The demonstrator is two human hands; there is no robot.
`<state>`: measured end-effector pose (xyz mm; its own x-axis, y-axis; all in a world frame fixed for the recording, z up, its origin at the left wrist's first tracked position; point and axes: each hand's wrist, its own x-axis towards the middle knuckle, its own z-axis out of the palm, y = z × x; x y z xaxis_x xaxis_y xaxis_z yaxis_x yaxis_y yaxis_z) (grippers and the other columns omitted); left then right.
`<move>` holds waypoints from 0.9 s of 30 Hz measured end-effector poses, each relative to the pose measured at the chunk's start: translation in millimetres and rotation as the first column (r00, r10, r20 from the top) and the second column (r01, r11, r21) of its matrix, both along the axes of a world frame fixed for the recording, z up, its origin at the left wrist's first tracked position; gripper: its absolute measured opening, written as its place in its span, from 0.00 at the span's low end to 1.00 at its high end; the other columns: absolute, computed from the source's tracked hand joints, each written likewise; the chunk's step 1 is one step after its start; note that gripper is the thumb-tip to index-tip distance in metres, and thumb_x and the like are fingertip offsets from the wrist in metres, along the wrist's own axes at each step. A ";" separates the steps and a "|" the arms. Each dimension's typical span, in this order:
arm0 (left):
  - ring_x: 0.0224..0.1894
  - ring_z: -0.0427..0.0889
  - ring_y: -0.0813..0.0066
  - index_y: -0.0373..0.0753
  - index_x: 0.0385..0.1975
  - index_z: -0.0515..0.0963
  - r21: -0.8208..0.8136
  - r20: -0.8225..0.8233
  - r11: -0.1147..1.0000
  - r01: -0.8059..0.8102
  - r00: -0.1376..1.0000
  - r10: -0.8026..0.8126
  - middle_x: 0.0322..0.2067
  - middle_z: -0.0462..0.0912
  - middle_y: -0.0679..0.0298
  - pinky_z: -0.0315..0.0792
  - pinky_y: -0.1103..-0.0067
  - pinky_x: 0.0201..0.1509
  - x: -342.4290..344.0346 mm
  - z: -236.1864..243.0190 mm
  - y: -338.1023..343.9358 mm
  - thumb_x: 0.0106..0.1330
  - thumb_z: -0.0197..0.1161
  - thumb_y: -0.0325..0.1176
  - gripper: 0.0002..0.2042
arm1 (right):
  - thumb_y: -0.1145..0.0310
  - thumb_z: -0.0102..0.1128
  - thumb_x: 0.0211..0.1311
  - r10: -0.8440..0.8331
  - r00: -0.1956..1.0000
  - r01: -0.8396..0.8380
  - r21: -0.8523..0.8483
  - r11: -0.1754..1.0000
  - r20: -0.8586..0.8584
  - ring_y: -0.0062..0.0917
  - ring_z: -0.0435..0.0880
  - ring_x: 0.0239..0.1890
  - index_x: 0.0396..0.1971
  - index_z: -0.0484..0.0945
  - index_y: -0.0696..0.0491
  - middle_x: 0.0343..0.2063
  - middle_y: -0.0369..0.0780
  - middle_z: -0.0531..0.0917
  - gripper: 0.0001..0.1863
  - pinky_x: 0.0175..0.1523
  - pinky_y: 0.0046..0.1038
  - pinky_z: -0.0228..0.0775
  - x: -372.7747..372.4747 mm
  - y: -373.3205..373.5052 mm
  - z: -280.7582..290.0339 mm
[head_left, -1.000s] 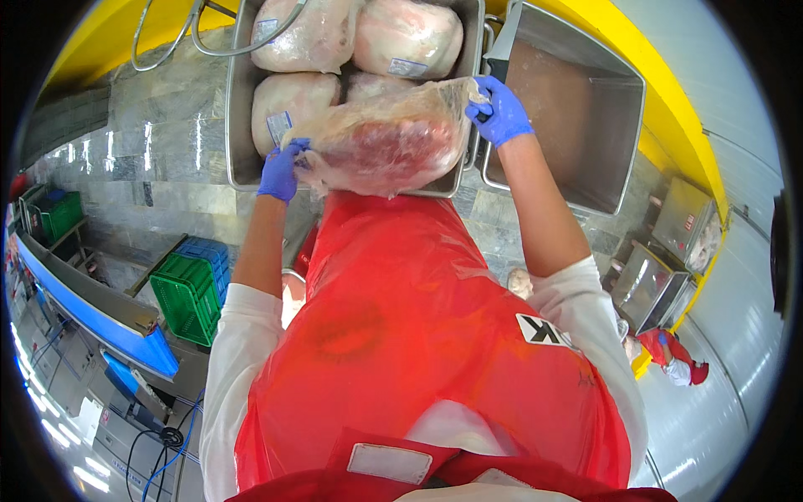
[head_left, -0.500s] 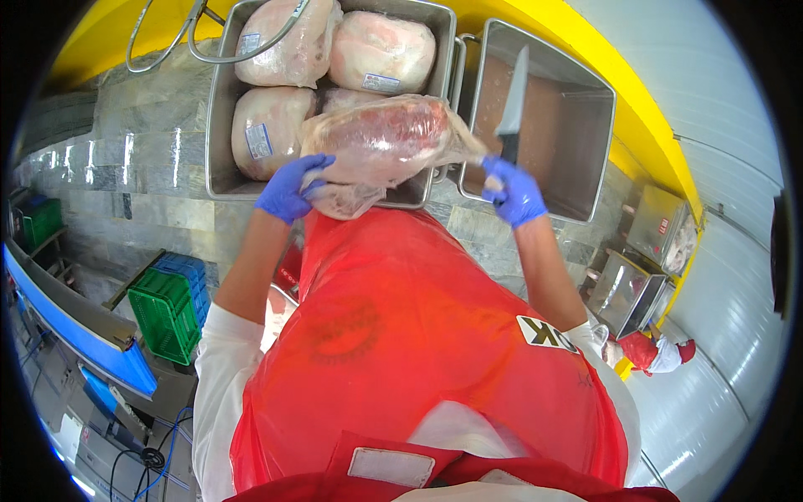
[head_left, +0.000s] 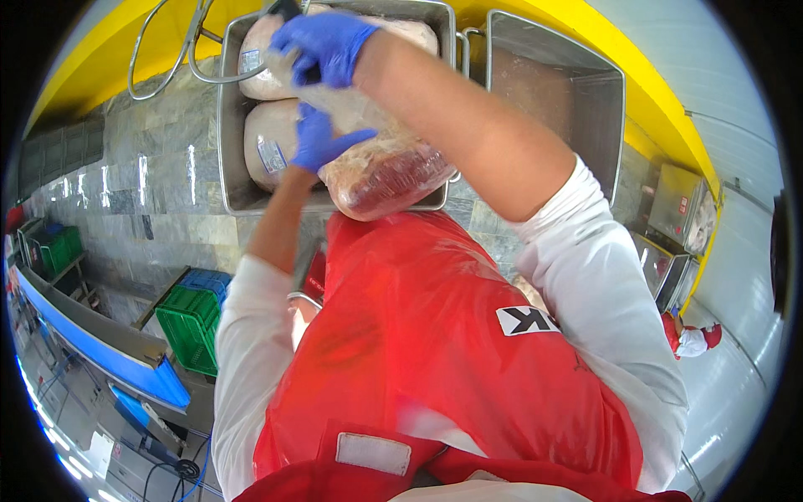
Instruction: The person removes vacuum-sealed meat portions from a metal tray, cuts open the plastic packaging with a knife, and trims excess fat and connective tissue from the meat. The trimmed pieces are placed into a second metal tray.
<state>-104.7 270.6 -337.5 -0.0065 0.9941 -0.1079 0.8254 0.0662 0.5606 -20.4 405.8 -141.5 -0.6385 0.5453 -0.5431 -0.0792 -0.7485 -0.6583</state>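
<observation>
A plastic-wrapped piece of meat (head_left: pixel 393 176) lies tilted across the near side of a metal bin (head_left: pixel 230 167), its red end toward my apron. My left hand (head_left: pixel 322 140), gloved in blue, is open against the wrapping, thumb stretched out to the right. My right hand (head_left: pixel 326 48), in a blue glove too, is closed over the far end of this piece. A dark knife handle (head_left: pixel 286 8) shows beside its fingers; I cannot make out the blade. Pale wrapped pieces, such as the labelled piece (head_left: pixel 272 146) left of my left hand, fill the bin.
Right of the bin stands a second metal bin (head_left: pixel 619 125), wet inside. A bent metal tube frame (head_left: pixel 138 67) reaches over the far left corner. Green crates (head_left: pixel 188 326) stand at the left. Another person (head_left: pixel 694 339) is far off at the right.
My right hand has moved left across the bin, and the knife is gone from the right bin. The meat has turned, its red end now nearer me. My left hand has opened.
</observation>
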 end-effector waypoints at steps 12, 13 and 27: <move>0.58 0.78 0.55 0.35 0.57 0.75 -0.261 0.107 0.956 -0.137 0.980 0.170 0.54 0.80 0.50 0.73 0.70 0.60 -71.2 -23.8 7.1 0.50 0.73 0.36 0.30 | 0.64 0.67 0.63 -0.519 0.541 0.283 0.438 0.853 0.661 0.18 0.77 0.24 0.38 0.82 0.58 0.26 0.34 0.80 0.12 0.30 0.21 0.71 233.0 -79.8 -103.0; 0.58 0.78 0.56 0.35 0.56 0.75 -0.243 0.264 0.961 -0.128 0.945 0.193 0.54 0.80 0.50 0.74 0.70 0.59 -89.3 -8.7 -5.7 0.49 0.72 0.32 0.30 | 0.64 0.67 0.63 -0.530 0.517 0.351 0.398 0.848 0.673 0.17 0.77 0.24 0.38 0.82 0.58 0.26 0.35 0.81 0.13 0.29 0.21 0.71 252.1 -103.9 -115.2; 0.46 0.83 0.66 0.34 0.53 0.77 -0.744 0.489 0.301 -0.596 -0.180 0.854 0.46 0.84 0.57 0.76 0.68 0.51 -111.4 155.4 -263.2 0.70 0.61 0.36 0.16 | 0.59 0.68 0.57 -0.255 0.785 -0.063 0.482 0.874 0.565 0.24 0.83 0.33 0.43 0.82 0.59 0.30 0.41 0.85 0.20 0.43 0.29 0.75 148.6 -170.2 -185.7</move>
<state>-216.1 7.4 -182.1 -0.5070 0.3396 -0.7922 -0.6264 0.4861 0.6093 128.2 235.6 -327.3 -0.2003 0.8639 -0.4620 0.3913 -0.3618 -0.8462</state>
